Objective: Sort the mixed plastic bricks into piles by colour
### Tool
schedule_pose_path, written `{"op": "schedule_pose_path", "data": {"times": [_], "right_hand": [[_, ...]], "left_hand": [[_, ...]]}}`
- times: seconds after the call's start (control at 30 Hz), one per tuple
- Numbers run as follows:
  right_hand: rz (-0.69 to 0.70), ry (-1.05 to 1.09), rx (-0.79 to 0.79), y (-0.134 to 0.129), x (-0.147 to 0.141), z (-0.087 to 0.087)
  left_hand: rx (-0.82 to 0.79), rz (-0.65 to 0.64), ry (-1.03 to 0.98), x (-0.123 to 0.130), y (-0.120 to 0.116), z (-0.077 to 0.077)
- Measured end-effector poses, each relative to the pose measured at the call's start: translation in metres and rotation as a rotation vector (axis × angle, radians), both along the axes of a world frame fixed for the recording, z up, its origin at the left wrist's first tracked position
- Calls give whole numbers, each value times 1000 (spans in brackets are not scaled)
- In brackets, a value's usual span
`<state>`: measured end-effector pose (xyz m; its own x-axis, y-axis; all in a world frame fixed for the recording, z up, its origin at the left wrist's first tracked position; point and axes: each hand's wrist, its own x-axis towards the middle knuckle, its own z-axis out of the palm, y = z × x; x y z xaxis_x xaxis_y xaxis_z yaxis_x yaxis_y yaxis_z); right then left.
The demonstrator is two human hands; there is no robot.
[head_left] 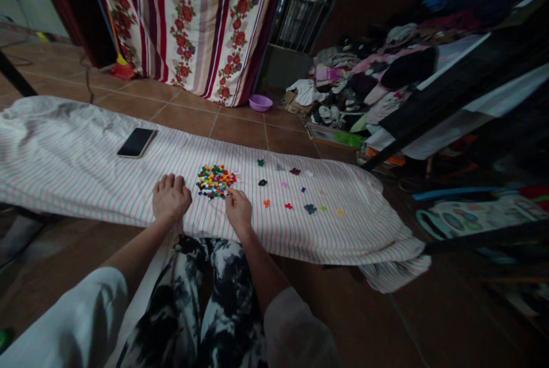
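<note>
Pile of mixed-colour pieces mid-way along cloth-covered desk. Clock from pile: left hand at 8, flat, fingers released, probably bracing. Right hand between 4 and 5, fingers curled at pile's edge; can't tell if grasping a piece. Single-colour clusters around 3, apparently spaced to keep colours apart. Piece shapes too small to read.
</note>
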<state>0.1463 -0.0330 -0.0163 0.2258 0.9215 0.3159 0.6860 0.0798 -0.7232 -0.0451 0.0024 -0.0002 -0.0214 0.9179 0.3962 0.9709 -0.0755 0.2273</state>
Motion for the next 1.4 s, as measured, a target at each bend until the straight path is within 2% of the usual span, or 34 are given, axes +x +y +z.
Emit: {"op": "schedule_pose_path", "data": {"times": [0.2, 0.33, 0.5, 0.73, 0.83, 0.97, 1.1, 1.27, 1.4], "right_hand": [[-24, 8, 2, 0, 2, 0], [24, 41, -66, 1, 9, 6], [86, -17, -105, -3, 13, 6], [31, -99, -144, -5, 5, 6], [25, -40, -116, -5, 7, 3], [72, 174, -118, 0, 28, 1], [48, 306, -111, 12, 61, 7], [-58, 246, -36, 27, 97, 20], [-126, 171, -22, 35, 116, 23]], "left_hand": [[-4, -3, -15, 0, 1, -1], [0, -8, -10, 0, 0, 0], [10, -10, -11, 0, 1, -1], [-23, -1, -16, 0, 2, -1], [-24, -12, -22, -1, 1, 1], [-22, -6, -8, 0, 1, 0], [-14, 15, 34, 0, 1, -1], [-21, 19, 65, 0, 1, 0], [-24, 17, 63, 0, 1, 2]]}}
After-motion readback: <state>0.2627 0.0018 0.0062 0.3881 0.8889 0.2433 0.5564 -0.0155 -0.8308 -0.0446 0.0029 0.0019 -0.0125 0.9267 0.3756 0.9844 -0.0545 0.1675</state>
